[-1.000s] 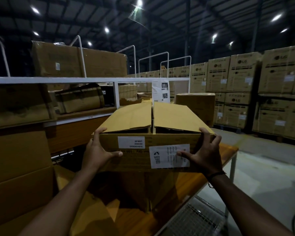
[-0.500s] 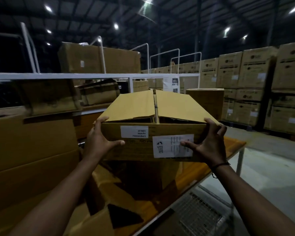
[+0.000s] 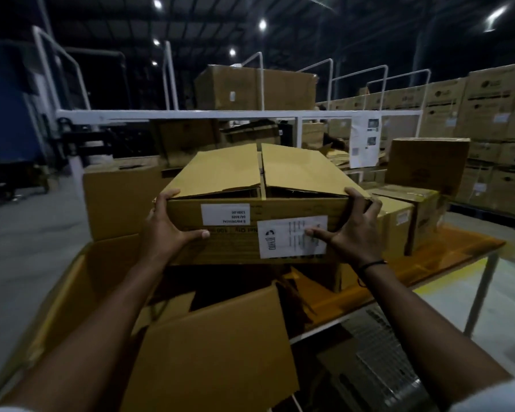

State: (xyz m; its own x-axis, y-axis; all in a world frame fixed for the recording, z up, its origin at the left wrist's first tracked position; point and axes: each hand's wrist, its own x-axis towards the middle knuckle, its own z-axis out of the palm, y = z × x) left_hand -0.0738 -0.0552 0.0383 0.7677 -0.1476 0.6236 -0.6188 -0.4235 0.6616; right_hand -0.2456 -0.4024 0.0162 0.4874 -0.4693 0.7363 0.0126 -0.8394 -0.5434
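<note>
A brown cardboard box [image 3: 238, 179] with two loosely shut top flaps and two white labels on its near face hangs in the air in front of me. My left hand [image 3: 164, 230] grips its near left corner, thumb across the front face. My right hand [image 3: 350, 233] grips the near right corner, thumb on the lower white label and fingers curled round the side. A black band sits on my right wrist. The box's far side and underside are hidden.
Below the held box lies an open carton [image 3: 214, 349] with flaps up. An orange-topped table [image 3: 446, 257] at right carries taped boxes [image 3: 408, 212]. A white rack [image 3: 191, 114] with cartons stands behind, stacked boxes [image 3: 488, 114] line the right wall, and a wire mesh shelf [image 3: 378, 352] sits low right.
Still gripped by both hands, the box has been carried leftward with my view. The open carton now lies beneath it, and bare floor shows at the left.
</note>
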